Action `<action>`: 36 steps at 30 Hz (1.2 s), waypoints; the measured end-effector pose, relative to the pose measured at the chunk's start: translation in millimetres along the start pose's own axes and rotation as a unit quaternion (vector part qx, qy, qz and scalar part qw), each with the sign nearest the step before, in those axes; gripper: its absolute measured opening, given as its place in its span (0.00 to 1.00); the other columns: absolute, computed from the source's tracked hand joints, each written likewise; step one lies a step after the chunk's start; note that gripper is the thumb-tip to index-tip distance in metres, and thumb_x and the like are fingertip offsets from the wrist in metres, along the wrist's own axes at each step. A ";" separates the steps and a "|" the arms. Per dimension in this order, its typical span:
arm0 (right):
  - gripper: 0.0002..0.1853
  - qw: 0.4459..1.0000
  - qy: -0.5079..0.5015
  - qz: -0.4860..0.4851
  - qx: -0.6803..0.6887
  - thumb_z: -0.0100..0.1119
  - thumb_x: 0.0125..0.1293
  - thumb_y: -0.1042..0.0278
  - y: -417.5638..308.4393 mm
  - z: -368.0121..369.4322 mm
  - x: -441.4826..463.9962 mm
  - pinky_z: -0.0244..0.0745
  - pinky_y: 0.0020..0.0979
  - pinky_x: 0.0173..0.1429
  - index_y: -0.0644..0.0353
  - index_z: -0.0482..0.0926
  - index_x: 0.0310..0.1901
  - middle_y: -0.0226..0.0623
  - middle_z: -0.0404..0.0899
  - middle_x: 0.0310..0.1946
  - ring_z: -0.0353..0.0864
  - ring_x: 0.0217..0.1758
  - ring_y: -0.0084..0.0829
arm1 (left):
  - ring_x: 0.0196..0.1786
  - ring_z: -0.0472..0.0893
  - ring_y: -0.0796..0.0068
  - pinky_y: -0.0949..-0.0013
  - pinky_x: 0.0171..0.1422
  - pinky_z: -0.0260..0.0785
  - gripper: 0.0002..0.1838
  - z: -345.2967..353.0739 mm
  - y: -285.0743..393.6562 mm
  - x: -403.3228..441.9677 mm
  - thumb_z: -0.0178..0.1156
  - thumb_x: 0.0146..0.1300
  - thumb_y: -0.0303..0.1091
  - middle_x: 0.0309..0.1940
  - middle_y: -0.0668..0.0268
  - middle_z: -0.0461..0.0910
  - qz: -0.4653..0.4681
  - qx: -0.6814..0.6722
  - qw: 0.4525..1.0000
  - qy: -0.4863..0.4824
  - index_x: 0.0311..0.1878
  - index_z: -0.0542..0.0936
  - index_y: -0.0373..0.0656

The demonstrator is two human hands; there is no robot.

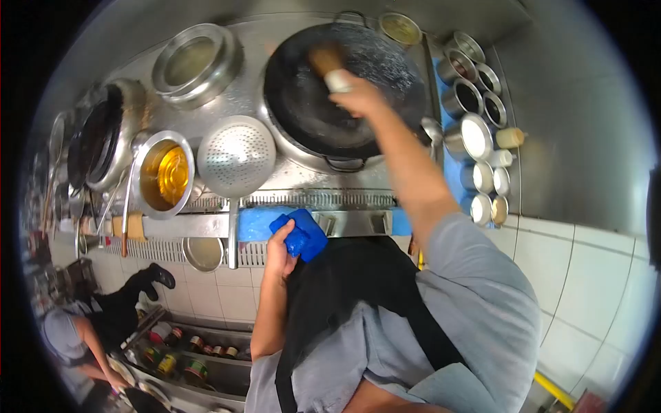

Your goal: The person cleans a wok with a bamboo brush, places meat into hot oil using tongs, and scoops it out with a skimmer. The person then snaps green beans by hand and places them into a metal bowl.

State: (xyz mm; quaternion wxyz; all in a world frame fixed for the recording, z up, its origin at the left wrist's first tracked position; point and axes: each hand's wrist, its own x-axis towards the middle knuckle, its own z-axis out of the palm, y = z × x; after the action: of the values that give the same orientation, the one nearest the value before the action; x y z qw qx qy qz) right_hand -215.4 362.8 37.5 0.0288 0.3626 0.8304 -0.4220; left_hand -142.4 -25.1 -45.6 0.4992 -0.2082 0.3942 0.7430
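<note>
A large black wok [296,96] sits on the steel range, its inner surface wet and shiny. Over its middle, my right hand [359,95] is closed around the white-wrapped handle of a brush [326,62]; the brown bristle end is blurred by motion. Whether the bristles touch the wok I cannot tell. My left hand [279,251], close to my apron at the range's front edge, grips a folded blue cloth [306,237]. A perforated skimmer [236,158] lies left of the wok, its handle sticking out over the front edge.
Left of the skimmer stands a pot of yellow oil [172,175]; behind it is a lidded steel pot [169,72]. Seasoning containers [475,138] line the right side, with a ladle [432,129] beside them. At lower left another person [76,337] works near a shelf of jars [196,344].
</note>
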 end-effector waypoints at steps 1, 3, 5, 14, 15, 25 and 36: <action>0.41 0.999 0.001 -0.023 -0.029 0.72 0.56 0.52 -8.7 23.7 -6.2 0.85 0.36 0.33 0.36 0.69 0.74 0.42 0.87 0.40 0.87 0.33 0.34 | 0.50 0.85 0.65 0.59 0.58 0.79 0.17 1.0 -3.8 -2.4 0.64 0.70 0.37 0.47 0.60 0.84 -0.009 -0.011 1.000 0.006 0.56 0.79 0.37; 0.41 0.989 -0.040 -0.075 -0.125 0.69 0.57 0.54 -12.7 35.6 -34.6 0.85 0.39 0.40 0.36 0.67 0.75 0.47 0.87 0.45 0.89 0.37 0.37 | 0.52 0.85 0.64 0.58 0.60 0.78 0.18 6.1 -5.3 -5.6 0.63 0.70 0.37 0.49 0.59 0.84 -0.006 -0.008 1.000 0.000 0.58 0.79 0.37; 0.39 0.973 -0.046 -0.164 -0.157 0.68 0.55 0.55 16.3 25.5 -71.3 0.78 0.47 0.63 0.33 0.71 0.72 0.47 0.84 0.55 0.85 0.57 0.49 | 0.53 0.84 0.65 0.58 0.61 0.78 0.18 9.0 -0.6 -5.4 0.63 0.71 0.37 0.49 0.60 0.84 0.011 -0.008 1.000 -0.011 0.58 0.79 0.37; 0.36 0.903 -0.078 0.061 -0.418 0.69 0.53 0.59 6.9 -187.0 -149.5 0.80 0.39 0.57 0.38 0.79 0.68 0.50 0.88 0.46 0.88 0.47 0.46 | 0.53 0.85 0.65 0.58 0.62 0.78 0.17 -14.9 5.5 -11.3 0.62 0.72 0.38 0.49 0.61 0.84 0.048 -0.034 0.998 0.011 0.57 0.80 0.37; 0.36 0.917 -0.063 0.054 -0.390 0.69 0.52 0.60 7.9 -190.8 -143.7 0.80 0.40 0.58 0.37 0.79 0.68 0.49 0.87 0.47 0.88 0.48 0.46 | 0.53 0.85 0.65 0.58 0.62 0.78 0.17 -10.8 9.6 -11.2 0.62 0.72 0.39 0.49 0.60 0.84 0.051 -0.032 0.998 0.012 0.57 0.80 0.37; 0.39 0.950 -0.005 -0.040 -0.309 0.66 0.55 0.53 12.7 -28.7 -20.0 0.79 0.47 0.61 0.24 0.70 0.73 0.45 0.86 0.52 0.85 0.58 0.49 | 0.42 0.87 0.66 0.59 0.40 0.84 0.29 132.8 18.4 68.9 0.58 0.75 0.56 0.49 0.58 0.84 -0.058 0.136 0.983 -0.110 0.61 0.75 0.38; 0.39 0.940 0.051 -0.018 -0.338 0.66 0.60 0.55 49.2 -91.2 -19.2 0.79 0.45 0.62 0.30 0.67 0.75 0.39 0.86 0.55 0.85 0.59 0.45 | 0.30 0.84 0.70 0.64 0.29 0.78 0.12 145.6 16.1 110.0 0.64 0.63 0.30 0.34 0.62 0.82 -0.022 0.185 0.978 -0.099 0.47 0.77 0.36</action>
State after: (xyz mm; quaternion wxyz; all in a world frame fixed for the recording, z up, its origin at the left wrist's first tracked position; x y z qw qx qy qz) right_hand -146.9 436.2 69.4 0.0999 0.3373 0.9310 -0.0977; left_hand -190.4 150.9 -29.1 0.5817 -0.0466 0.4689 0.6630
